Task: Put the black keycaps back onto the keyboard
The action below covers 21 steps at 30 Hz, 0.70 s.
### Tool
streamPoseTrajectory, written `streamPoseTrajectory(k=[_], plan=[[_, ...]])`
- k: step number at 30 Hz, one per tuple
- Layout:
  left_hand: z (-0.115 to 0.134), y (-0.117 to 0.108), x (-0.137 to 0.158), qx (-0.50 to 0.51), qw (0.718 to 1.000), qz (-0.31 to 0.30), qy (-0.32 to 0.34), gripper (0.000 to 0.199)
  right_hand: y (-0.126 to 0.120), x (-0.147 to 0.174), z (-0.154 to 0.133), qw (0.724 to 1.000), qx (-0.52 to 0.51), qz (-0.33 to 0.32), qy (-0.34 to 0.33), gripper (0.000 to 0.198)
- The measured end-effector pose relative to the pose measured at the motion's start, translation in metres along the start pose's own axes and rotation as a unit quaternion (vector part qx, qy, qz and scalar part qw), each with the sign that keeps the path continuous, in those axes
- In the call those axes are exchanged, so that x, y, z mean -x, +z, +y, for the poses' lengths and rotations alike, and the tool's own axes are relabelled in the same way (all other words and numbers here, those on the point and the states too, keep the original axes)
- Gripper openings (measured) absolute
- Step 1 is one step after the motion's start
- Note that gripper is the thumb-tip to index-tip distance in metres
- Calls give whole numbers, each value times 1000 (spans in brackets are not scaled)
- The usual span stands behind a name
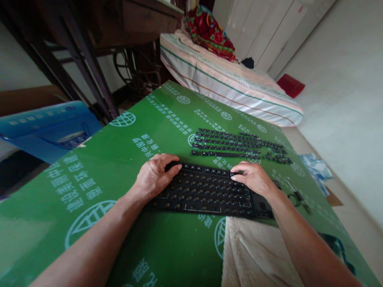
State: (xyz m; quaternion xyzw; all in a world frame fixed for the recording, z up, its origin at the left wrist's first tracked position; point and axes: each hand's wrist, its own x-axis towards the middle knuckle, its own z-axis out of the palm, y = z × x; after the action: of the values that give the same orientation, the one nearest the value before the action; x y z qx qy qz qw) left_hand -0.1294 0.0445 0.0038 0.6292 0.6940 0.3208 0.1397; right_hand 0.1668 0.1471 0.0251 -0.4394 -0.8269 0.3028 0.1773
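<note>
- The keyboard (206, 191) lies in front of me on the table (119, 147), most of its keys off, the top row (214, 171) partly on.
- My left hand (155, 175) is grasping the keyboard's far left corner, thumb on the near side.
- My right hand (253, 177) has thumb and fingertips at a key near the row's right end; whether they pinch it or only touch, I can't tell.
- Just beyond the keyboard, loose keys (229, 143) lie in rows.
- A pale cloth (254, 255) lies at the keyboard's near right, and a wiry tool (302, 199) past my right wrist.
- The table is covered in glossy green, printed with pale characters and globes.
- Beyond it stands a bed (233, 87) with a striped sheet and a red flowered quilt (209, 34); a pale wall (341, 75) runs along the right.
- To the left are a dark desk (149, 18) and a blue box (54, 125).
- My fingers hide the keyboard's far left corner; my right wrist covers part of its right end.
- The picture's bottom edge cuts off both forearms and the cloth.
- A dark thing (336, 249) beside my right forearm is too blurred to name.
</note>
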Motion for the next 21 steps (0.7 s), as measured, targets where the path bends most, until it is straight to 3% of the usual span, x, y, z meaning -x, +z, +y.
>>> streamPoseTrajectory(k=[7, 11, 16, 21], plan=[[2, 0, -1, 5, 1000, -3, 0, 44, 2, 4, -1, 1000, 9, 12, -5, 15], [1, 0, -1, -2, 1000, -2, -2, 44, 5, 13, -1, 996, 54, 60, -36, 16], [2, 0, -1, -8, 1000, 0, -2, 45, 18, 33, -1, 964, 174, 172, -101, 22], [1, 0, -2, -12, 1000, 1, -5, 45, 34, 45, 0, 939, 230, 208, -149, 31]])
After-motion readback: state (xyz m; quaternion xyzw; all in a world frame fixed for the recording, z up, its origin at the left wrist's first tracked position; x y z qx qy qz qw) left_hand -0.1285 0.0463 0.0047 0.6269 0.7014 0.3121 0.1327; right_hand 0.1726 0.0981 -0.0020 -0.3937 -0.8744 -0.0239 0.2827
